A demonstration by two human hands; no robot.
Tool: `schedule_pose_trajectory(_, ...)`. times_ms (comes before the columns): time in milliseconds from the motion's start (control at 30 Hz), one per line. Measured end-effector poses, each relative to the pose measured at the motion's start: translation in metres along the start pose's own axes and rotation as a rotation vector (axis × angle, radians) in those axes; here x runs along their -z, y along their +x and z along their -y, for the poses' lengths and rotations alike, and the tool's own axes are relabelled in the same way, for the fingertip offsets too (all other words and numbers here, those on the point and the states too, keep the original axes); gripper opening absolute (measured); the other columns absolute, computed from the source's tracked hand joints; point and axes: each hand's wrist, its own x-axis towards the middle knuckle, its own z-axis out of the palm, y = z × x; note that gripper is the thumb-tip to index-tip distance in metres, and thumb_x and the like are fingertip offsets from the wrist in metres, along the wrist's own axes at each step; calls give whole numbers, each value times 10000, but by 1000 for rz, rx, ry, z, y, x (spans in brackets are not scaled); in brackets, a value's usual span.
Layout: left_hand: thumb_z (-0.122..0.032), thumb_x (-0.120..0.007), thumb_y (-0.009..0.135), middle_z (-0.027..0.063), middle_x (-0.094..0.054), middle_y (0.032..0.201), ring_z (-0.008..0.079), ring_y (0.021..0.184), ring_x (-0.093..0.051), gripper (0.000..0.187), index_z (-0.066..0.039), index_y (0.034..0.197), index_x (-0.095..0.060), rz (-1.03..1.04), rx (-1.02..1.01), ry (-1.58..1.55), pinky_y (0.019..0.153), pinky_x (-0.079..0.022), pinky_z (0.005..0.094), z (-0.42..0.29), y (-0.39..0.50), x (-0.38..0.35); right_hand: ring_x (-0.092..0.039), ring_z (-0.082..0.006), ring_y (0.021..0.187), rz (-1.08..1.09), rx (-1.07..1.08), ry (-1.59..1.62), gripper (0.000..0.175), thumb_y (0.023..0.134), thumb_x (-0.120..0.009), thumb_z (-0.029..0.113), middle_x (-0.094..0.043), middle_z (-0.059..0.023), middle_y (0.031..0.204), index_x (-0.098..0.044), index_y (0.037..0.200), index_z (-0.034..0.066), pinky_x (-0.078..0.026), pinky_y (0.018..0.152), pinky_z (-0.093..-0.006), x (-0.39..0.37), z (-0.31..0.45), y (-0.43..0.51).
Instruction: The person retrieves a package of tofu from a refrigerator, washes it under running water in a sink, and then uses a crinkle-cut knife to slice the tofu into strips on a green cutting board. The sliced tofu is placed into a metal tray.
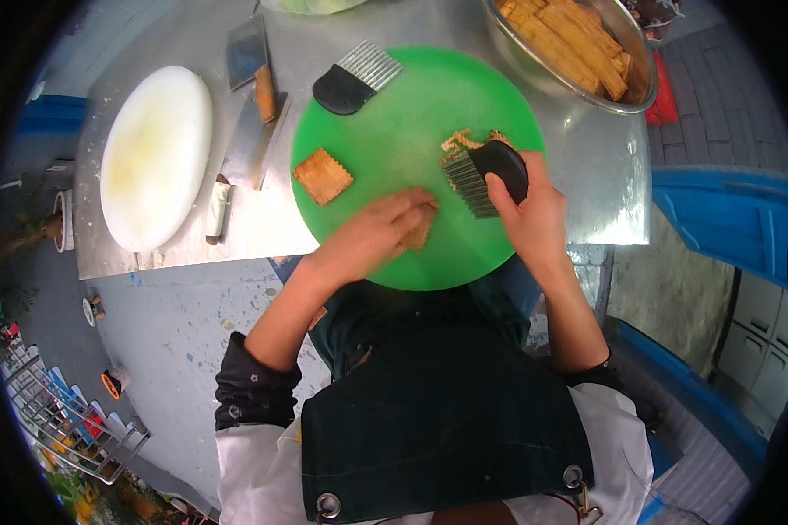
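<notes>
My right hand (537, 213) grips the black handle of a crinkle cutter (471, 185), its corrugated metal blade angled down and left over the right side of a round green cutting board (427, 98). Thin brown trimmings (463, 141) lie at the blade's far edge. Lower on the board, my left hand (384, 226) has its fingers over a brown piece of food (421, 233) with a zigzag edge, perhaps dried tofu; the fingers hide part of it. A square piece of the same food (323, 176), also wavy-edged, rests at the board's left side.
A second crinkle cutter (354, 79) lies on the board's upper left. On the metal table (433, 16) are a cleaver (256, 72), another blade (253, 144), a wrapped handle (218, 210), and an oval white cutting board (157, 157). A steel bowl (643, 92) holds long brown slabs (568, 42) at upper right.
</notes>
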Motion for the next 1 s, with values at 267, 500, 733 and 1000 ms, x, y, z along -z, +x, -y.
schedule_pose_trajectory(267,35,-697,710,113,-650,1112,315,1076,-604,260,-12,965,-683,-561,219,-46,886,-512,428,-28,-2,-47,-647,-242,572,-13,423,-191,271,856,-723,238,-632,-74,678,-559,1036,120,-503,509,-367,-15,20,-16)
schedule_pose_trajectory(500,-56,-656,728,137,-624,1115,291,1073,-595,239,6,958,-674,-655,171,288,855,-506,388,-21,-3,-84,-586,-205,561,175,800,-267,322,734,-722,182,-532,-15,693,-547,992,99,-464,480,-335,-23,23,-10)
schedule_pose_trajectory(733,-41,-684,726,142,-619,1119,304,1076,-590,287,7,1008,-662,-701,101,204,853,-499,395,-18,-1,-82,-607,-227,532,78,413,-224,280,813,-739,203,-575,-41,632,-561,998,90,-478,474,-352,-34,21,9)
schedule_pose_trajectory(1000,-71,-659,740,146,-612,1147,297,1098,-582,337,7,1067,-661,-612,163,201,880,-481,379,-21,-10,-80,-611,-279,557,224,743,-231,314,772,-787,109,-629,-106,715,-589,1006,41,-488,512,-362,-31,28,-15)
